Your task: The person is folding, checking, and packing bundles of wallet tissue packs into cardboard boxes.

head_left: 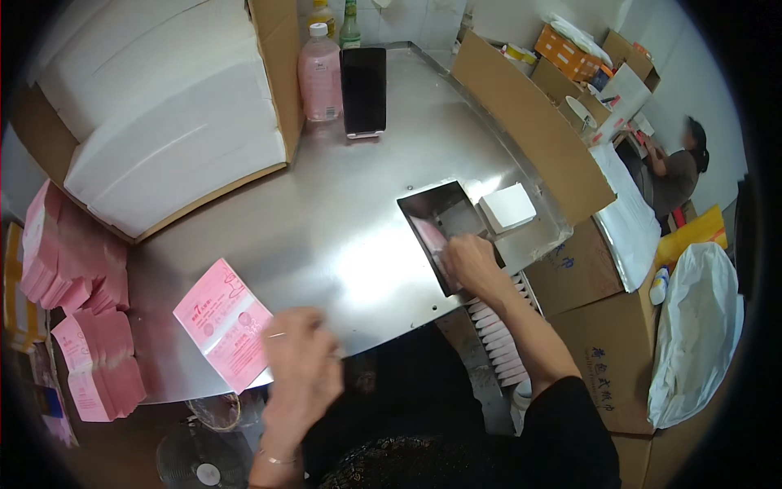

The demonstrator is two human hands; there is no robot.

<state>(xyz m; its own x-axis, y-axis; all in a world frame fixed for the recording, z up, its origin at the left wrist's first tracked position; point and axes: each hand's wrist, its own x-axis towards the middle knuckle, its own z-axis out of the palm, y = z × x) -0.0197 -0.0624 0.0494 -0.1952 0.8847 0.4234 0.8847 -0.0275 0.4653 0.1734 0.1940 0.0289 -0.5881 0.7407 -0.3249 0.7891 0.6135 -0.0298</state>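
My right hand (472, 265) is closed at the rectangular opening (460, 213) in the metal table. From its fingers a thin pink-and-white packet (429, 235), smeared by motion, reaches over the opening's left side. My left hand (303, 367) is over the table's near edge, its fingers curled and blurred, so I cannot see whether they hold anything. Beside it lies a pink printed packet (223, 326) with a pale band across its middle. A small white box (507, 208) sits just right of the opening.
Stacks of pink packets (102, 367) stand at the table's left end. A large carton (281, 122) with white contents fills the far left. A phone on a stand (363, 94) and a pink-liquid bottle (320, 73) stand behind. Cardboard (529, 122) borders the right; a person (680, 167) sits beyond.
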